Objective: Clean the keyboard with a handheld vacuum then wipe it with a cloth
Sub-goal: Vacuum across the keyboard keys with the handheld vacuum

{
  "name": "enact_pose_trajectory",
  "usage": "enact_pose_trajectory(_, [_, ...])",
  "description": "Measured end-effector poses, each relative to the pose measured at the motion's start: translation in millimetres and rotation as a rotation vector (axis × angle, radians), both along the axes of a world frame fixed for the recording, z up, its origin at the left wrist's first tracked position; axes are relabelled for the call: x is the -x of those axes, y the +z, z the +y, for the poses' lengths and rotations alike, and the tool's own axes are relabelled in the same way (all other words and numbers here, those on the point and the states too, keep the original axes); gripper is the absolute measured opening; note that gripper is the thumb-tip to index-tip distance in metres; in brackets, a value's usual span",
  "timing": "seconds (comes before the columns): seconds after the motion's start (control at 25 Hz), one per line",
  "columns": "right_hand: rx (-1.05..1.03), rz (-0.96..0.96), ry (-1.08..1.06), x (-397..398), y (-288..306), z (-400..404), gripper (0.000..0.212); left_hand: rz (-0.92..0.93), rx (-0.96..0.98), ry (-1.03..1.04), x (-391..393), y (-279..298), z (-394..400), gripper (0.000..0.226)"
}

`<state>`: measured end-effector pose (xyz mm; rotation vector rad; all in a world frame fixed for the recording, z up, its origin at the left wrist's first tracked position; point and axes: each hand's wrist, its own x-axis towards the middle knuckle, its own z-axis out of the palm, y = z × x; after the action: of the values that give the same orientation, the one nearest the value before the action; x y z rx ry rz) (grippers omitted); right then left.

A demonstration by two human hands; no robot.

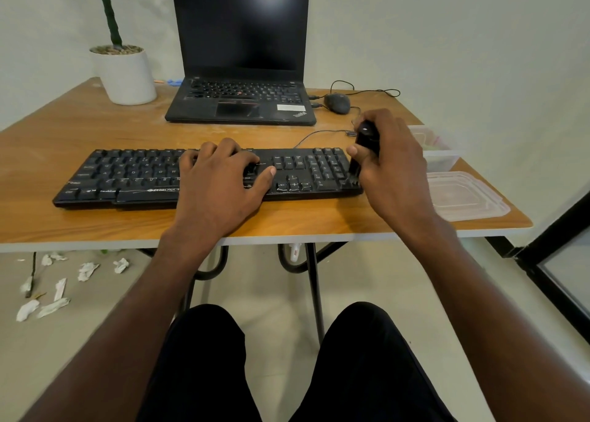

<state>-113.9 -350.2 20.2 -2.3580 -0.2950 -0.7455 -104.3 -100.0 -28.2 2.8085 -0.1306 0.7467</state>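
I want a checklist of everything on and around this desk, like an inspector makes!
Surface: wooden table, a little dusty.
Job's things: black keyboard; handheld vacuum with its nozzle on the right end keys; no cloth seen.
Clutter: laptop, mouse, potted plant, clear container and lid.
Grips: left hand flat on the keyboard; right hand closed around the vacuum.
Cables: thin wires behind the keyboard.
Surroundings: crumpled tissues on the floor.
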Motion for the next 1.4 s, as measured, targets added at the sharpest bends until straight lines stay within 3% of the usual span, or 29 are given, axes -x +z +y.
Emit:
enact_pose_trajectory(0.08, [-0.074, -0.001, 0.131, 3, -3, 1, 0.029, 0.003, 0.002, -0.001, 0, 0, 0, 0.060])
enact_pose_trajectory(0.2, [-0.263, 0.146, 0.283, 0, 6, 1, 0.026, 0.001, -0.007, -0.006, -1, 0, 1, 0.061])
enact_pose_trajectory(0.36, [-0.116, 0.108, 0.212, -15, 14, -1, 0.029, 0.006, -0.009, 0.006, 0, 1, 0, 0.060])
enact_pose_trajectory(0.6, [-0.048, 0.297, 0.221, -8, 31, -21, 0.025, 0.007, -0.009, 0.002, -1, 0, 0, 0.061])
enact_pose_trajectory(1.04, [0.087, 0.148, 0.238, -87, 34, 25, 0.027, 0.057, 0.020, -0.026, 2, 2, 0, 0.061])
enact_pose_trajectory(1.4, [0.012, 0.401, 0.416, -26, 39, 4, 0.023, 0.071, -0.001, -0.023, 2, 2, 0, 0.063])
